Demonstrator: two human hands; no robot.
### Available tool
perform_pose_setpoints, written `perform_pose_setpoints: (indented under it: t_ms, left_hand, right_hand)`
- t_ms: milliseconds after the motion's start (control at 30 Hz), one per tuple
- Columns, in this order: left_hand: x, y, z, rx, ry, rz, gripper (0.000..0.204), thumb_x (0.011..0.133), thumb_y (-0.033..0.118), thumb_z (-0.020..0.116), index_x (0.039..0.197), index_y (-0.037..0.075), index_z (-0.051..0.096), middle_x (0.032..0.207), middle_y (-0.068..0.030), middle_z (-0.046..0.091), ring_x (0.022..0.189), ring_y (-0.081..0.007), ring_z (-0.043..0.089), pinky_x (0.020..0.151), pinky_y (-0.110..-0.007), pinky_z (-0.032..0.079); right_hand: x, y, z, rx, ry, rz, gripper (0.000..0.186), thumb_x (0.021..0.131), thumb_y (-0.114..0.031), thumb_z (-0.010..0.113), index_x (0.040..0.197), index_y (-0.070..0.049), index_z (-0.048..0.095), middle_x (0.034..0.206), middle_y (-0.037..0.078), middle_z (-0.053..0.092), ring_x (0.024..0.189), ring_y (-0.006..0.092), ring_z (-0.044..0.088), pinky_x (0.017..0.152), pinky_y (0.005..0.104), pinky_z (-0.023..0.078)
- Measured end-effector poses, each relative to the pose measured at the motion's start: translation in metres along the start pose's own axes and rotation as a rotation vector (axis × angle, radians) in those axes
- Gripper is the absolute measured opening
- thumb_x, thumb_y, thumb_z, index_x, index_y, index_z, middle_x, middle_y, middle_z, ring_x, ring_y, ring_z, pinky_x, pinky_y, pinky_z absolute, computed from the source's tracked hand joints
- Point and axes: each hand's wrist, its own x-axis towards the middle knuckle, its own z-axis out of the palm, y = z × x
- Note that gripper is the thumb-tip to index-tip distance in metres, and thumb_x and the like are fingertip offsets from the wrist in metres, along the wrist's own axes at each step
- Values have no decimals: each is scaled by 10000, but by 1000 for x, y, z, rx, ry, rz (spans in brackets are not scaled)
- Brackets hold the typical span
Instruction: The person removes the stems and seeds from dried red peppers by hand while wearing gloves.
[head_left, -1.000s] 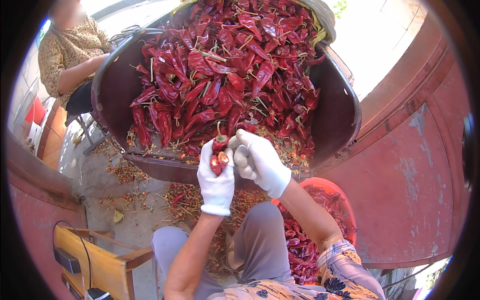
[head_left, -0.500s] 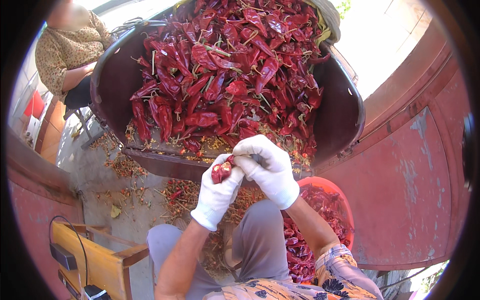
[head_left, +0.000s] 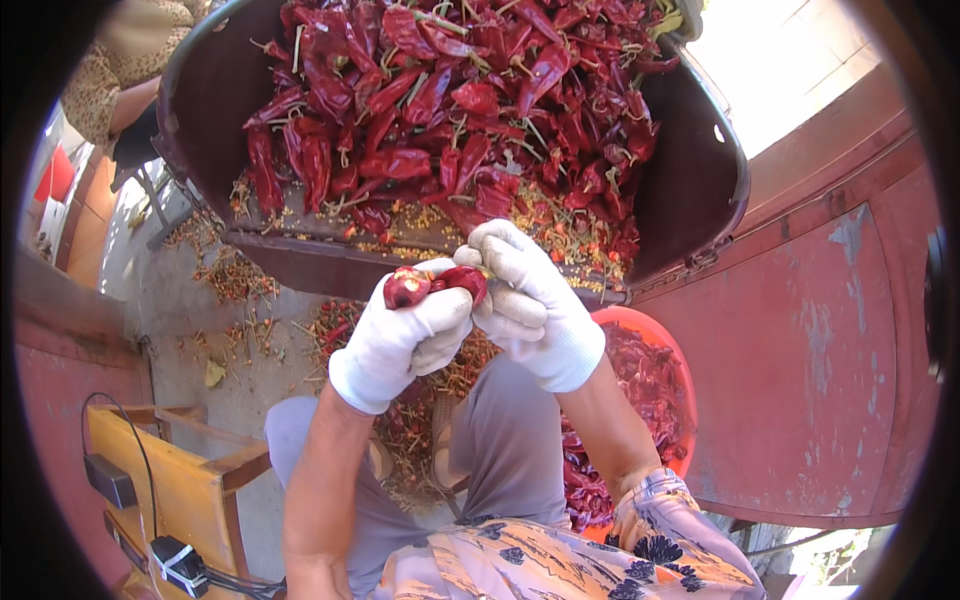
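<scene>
My left hand [head_left: 405, 335], in a white knit glove, is closed around dried red chili peppers. One opened chili pepper [head_left: 407, 288] shows its pale inside at the broken end. Beside it, another dark red chili pepper [head_left: 464, 283] lies across the left fingertips, its stem end toward my right hand [head_left: 525, 310]. The gloved right fingers are curled and pressed together at that stem end. Both hands meet just in front of a dark red metal trough [head_left: 190, 115], which holds a large heap of dried chili peppers [head_left: 440, 110].
An orange-red basin [head_left: 690, 400] of red chili pieces stands by my right leg. Stems and scraps [head_left: 240, 268] litter the floor. A wooden stool [head_left: 175, 455] with cables is at lower left; a red metal panel [head_left: 780, 370] is at right. Another person [head_left: 95, 100] sits at far left.
The trough and its heap have shifted upward in the picture. My hands have turned and parted slightly, so a second chili pepper now shows between them. My left hand still holds the opened chili pepper.
</scene>
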Motion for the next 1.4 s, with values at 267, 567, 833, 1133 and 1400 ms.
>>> perform_pose_setpoints:
  t_ms: [267, 567, 833, 1133, 1400]
  left_hand:
    - [-5, 3, 6, -3, -31, 2, 300, 919, 303, 604, 935, 7, 561, 497, 63, 329, 369, -38, 263, 354, -207, 217]
    - [-2, 21, -17, -237, -66, 473, 290, 1014, 345, 479, 1097, 85, 578, 639, 50, 336, 481, -38, 276, 418, -204, 259]
    - [-2, 23, -19, -20, 381, 405, 86, 925, 113, 606, 887, 140, 534, 635, 78, 330, 519, -48, 318, 516, -235, 321]
    - [-11, 35, -35, -230, 597, 444, 169, 952, 158, 574, 809, 143, 484, 615, 75, 327, 511, -51, 307, 493, -240, 294]
    - [-8, 30, -39, -167, 618, 410, 74, 931, 184, 607, 934, 114, 584, 682, 43, 502, 566, -73, 436, 548, -259, 376]
  right_hand:
    - [5, 3, 6, -82, -25, -134, 136, 958, -157, 582, 1013, -32, 576, 871, 48, 649, 397, 23, 357, 388, 183, 281]
    - [15, 64, -23, -579, 243, 2, 248, 962, -253, 549, 1106, -57, 596, 766, 3, 586, 501, 19, 451, 431, 181, 346]
    - [52, 213, -81, -1668, 271, 183, 307, 877, -276, 519, 1118, -97, 582, 1141, 189, 587, 977, 389, 598, 820, 487, 480]
    - [41, 345, -173, -1702, 393, 636, 437, 830, -248, 669, 1184, -75, 480, 1221, 185, 509, 1052, 371, 599, 848, 479, 514]
    - [40, 368, -204, -1826, 453, 674, 442, 823, -268, 703, 1166, -80, 497, 1194, 168, 524, 1013, 351, 623, 818, 454, 530]
